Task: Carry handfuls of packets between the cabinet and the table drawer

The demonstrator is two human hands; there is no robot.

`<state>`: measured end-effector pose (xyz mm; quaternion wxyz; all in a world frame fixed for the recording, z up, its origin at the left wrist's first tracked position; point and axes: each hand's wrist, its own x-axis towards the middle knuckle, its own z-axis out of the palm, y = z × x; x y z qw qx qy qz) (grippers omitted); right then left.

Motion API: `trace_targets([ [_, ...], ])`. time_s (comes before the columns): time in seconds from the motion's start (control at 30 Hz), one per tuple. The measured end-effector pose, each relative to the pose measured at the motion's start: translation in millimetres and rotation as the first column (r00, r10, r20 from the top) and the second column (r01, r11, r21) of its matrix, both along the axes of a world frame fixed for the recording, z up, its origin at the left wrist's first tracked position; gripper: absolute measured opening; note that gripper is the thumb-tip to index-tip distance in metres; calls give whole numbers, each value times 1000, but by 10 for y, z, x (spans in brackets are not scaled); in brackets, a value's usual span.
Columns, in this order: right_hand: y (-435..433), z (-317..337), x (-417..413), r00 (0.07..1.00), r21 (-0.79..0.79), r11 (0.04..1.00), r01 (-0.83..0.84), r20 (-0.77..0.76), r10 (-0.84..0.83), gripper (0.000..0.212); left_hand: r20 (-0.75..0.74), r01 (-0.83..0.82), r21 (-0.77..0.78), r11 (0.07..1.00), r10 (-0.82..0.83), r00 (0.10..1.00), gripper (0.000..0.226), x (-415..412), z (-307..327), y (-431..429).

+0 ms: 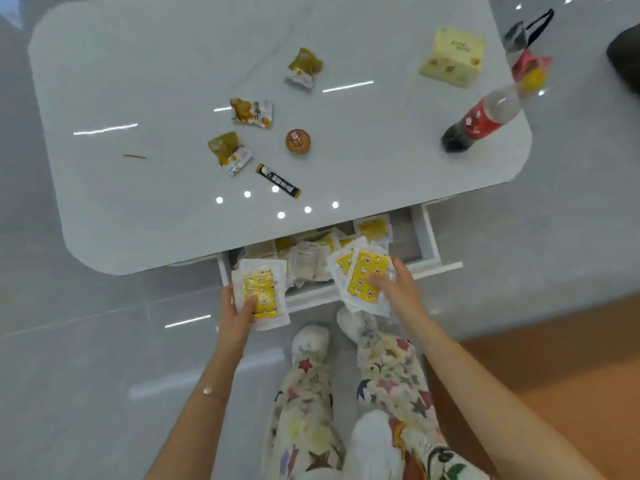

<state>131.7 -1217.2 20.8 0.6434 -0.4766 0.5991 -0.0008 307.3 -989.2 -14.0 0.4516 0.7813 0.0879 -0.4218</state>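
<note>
My left hand [237, 315] grips a small stack of white-and-yellow snack packets [261, 291] over the left front corner of an open white drawer [431, 239]. My right hand [394, 285] holds a second bunch of the same packets [360, 271] over the drawer's right front. More such packets [308, 258] lie jumbled inside the drawer, partly hidden by the table's edge.
The white glossy table [138, 81] carries three small snack bags [251, 112], a round brown cake [298, 142], a black stick sachet [278, 180], a cola bottle [479, 121] and a pale yellow box [452, 57]. My legs and white slippers [310, 342] stand below the drawer on grey tile.
</note>
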Motion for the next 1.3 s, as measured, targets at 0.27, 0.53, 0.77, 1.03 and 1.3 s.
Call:
trace_targets([
  [0.27,-537,-2145,546,994,169,985,-41,-93,58,49,38,-51,114,992,47,998,39,241,-1813,-279],
  [0.53,-434,-2642,519,960,1,982,-187,-212,183,50,169,-6,224,974,-33,985,45,6,-2174,-361],
  [0.77,-408,-1679,563,769,-226,742,-632,-306,562,63,415,220,370,903,-372,830,52,35,-1194,-262],
  [1.03,-425,441,702,456,-383,279,-881,-527,717,66,466,283,615,736,-629,622,68,24,796,-176],
  [1.3,-163,2196,788,217,-471,-170,-865,-659,720,71,544,103,583,806,-481,687,66,-486,2362,159],
])
